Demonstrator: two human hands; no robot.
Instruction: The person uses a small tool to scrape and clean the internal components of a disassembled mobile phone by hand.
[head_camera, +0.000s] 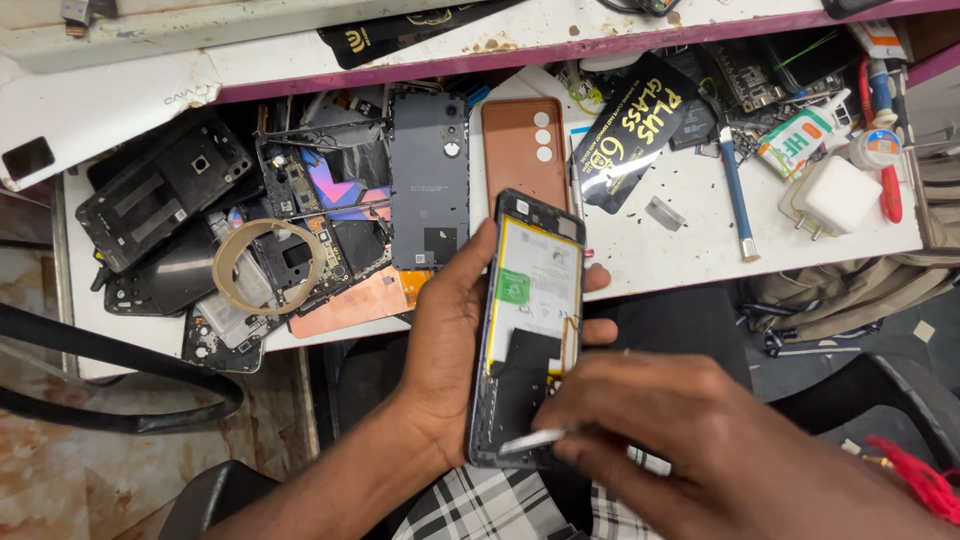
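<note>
A person's left hand (450, 340) grips an opened phone (530, 320) from its left side, fingers wrapped behind it and fingertips showing at its right edge. The phone is held upright above the person's lap, just in front of the table edge, its back cover off. Inside it, a white battery (540, 275) with a green sticker fills the upper half, and dark parts sit below.

The right hand (720, 440) comes in from the lower right, fingers pinched together on a thin silver tool (535, 440). The tool's tip rests on the lower part of the phone, near its bottom left corner.

Beyond the hands lies a white table (700, 240) scattered with small black specks. Just behind the phone, a brown phone cover (522, 150) lies flat, and beside it on the left a dark grey back cover (428, 180). Further left is a heap of stripped phone frames and circuit boards, with a tan tape ring (268, 265) lying on top. To the right of the brown cover lies a black packet (630, 125) with gold print, then a blue-handled screwdriver (735, 190) and a white charger plug (835, 195). A checked cloth (480, 510) covers the person's lap at the bottom.
</note>
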